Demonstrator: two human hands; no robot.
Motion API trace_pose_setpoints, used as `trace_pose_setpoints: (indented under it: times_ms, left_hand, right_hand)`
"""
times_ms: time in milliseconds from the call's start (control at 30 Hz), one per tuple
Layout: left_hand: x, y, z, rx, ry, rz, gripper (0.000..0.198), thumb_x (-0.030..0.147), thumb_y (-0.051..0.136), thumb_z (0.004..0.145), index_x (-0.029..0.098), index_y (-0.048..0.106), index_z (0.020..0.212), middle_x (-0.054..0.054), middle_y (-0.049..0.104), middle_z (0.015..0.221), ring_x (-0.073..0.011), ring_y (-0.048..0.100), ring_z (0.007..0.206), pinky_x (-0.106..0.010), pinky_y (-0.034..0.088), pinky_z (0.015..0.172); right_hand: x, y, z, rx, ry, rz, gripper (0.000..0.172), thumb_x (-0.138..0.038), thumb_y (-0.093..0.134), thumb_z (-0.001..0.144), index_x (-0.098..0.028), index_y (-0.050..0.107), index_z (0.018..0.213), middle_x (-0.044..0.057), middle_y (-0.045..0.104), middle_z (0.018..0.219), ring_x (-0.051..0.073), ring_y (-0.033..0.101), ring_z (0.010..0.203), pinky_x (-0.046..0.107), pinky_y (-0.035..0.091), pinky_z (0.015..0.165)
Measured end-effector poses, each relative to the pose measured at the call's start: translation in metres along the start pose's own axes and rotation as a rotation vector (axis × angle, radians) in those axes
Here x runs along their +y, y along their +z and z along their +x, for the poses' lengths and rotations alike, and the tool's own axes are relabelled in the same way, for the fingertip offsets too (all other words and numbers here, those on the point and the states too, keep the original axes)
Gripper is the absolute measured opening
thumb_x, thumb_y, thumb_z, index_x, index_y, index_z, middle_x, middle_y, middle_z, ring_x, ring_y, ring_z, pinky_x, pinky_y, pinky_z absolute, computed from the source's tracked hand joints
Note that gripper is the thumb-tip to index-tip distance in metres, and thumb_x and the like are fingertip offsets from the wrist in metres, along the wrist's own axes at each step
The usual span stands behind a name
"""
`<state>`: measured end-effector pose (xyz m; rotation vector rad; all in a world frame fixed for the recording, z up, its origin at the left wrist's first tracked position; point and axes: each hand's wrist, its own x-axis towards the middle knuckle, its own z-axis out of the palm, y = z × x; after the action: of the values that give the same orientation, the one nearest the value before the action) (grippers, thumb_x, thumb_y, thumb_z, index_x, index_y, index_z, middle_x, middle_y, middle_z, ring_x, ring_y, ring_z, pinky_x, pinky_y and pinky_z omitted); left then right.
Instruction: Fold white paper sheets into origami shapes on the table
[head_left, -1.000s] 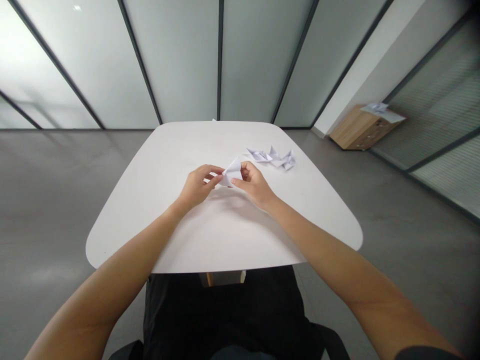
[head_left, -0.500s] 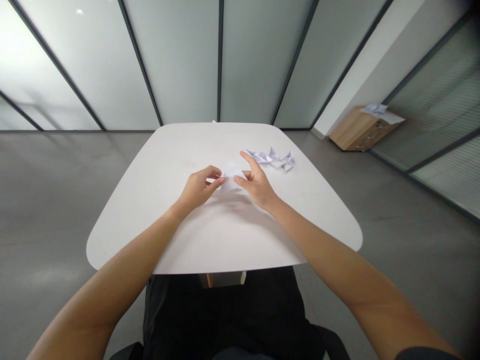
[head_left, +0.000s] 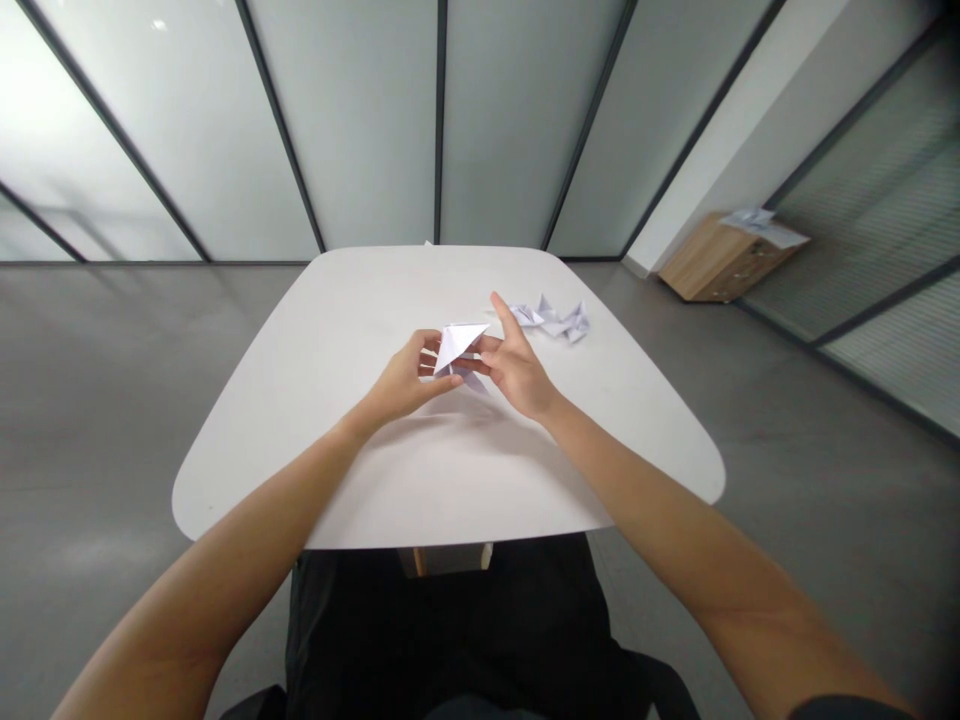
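A piece of folded white paper (head_left: 457,345) is held up over the table, between both hands, its flaps forming pointed triangles. My left hand (head_left: 411,378) grips its left side, thumb along the lower edge and fingers behind. My right hand (head_left: 517,368) is at the paper's right side, with some fingers reaching under and into the folds. Its index finger points up and away from the paper. Just beyond that hand lie several folded white paper pieces (head_left: 559,320) in a cluster.
The white table (head_left: 300,430) has rounded corners and stands in front of my lap. A wooden cabinet (head_left: 709,260) with papers on top is on the floor at the back right. Frosted glass panels (head_left: 360,120) line the far side.
The paper has turned and opened, from a flat-looking sheet to a shape with pointed flaps. My left thumb has moved lower, and my right fingers now reach into the folds.
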<state>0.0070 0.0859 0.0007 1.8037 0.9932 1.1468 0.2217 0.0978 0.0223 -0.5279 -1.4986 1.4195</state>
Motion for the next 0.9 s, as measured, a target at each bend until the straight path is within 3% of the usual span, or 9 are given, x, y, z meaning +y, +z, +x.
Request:
trace_pose_setpoints:
  times_ms: [167, 367, 567, 767, 900]
  left_hand:
    - [0.003, 0.005, -0.001, -0.104, -0.091, -0.248, 0.056, 0.056, 0.069, 0.093, 0.021, 0.057, 0.136, -0.015, 0.060, 0.141, -0.0275, 0.065, 0.119, -0.045, 0.053, 0.101]
    - [0.014, 0.005, -0.002, -0.191, -0.151, -0.479, 0.057, 0.062, 0.067, 0.093, 0.020, 0.065, 0.133, -0.016, 0.067, 0.133, -0.0276, 0.067, 0.119, -0.043, 0.053, 0.103]
    - [0.014, 0.003, -0.001, -0.169, -0.165, -0.389, 0.053, 0.055, 0.068, 0.093, 0.022, 0.066, 0.135, -0.014, 0.070, 0.129, -0.0269, 0.069, 0.115, -0.041, 0.056, 0.096]
    - [0.011, -0.003, 0.002, -0.158, -0.036, -0.084, 0.053, 0.041, 0.073, 0.088, 0.023, 0.066, 0.137, -0.012, 0.067, 0.135, -0.0243, 0.064, 0.116, -0.038, 0.050, 0.102]
    - [0.011, -0.005, 0.003, -0.143, -0.050, 0.013, 0.054, 0.039, 0.070, 0.088, 0.023, 0.063, 0.139, -0.012, 0.064, 0.137, -0.0224, 0.062, 0.112, -0.036, 0.050, 0.097]
  right_hand:
    - [0.009, -0.002, 0.003, 0.131, 0.011, -0.118, 0.103, -0.029, 0.068, 0.083, -0.032, 0.009, 0.167, 0.004, 0.078, 0.108, 0.024, 0.075, 0.097, 0.049, 0.061, 0.094]
    - [0.009, -0.005, 0.003, 0.265, 0.025, -0.197, 0.084, -0.034, 0.074, 0.082, -0.028, 0.036, 0.157, 0.000, 0.076, 0.089, 0.020, 0.074, 0.077, 0.043, 0.066, 0.082]
    - [0.005, -0.004, 0.003, 0.280, 0.103, -0.224, 0.043, -0.045, 0.075, 0.084, -0.026, 0.066, 0.122, 0.002, 0.075, 0.085, 0.019, 0.072, 0.070, 0.039, 0.066, 0.069]
    - [0.007, -0.010, 0.004, 0.354, 0.092, -0.360, 0.027, -0.046, 0.070, 0.088, -0.023, 0.073, 0.101, 0.000, 0.070, 0.070, 0.018, 0.068, 0.059, 0.033, 0.060, 0.058]
    - [0.003, -0.010, 0.003, 0.435, 0.044, -0.535, 0.025, -0.042, 0.067, 0.089, -0.021, 0.069, 0.076, -0.002, 0.061, 0.056, 0.014, 0.057, 0.048, 0.029, 0.048, 0.052]
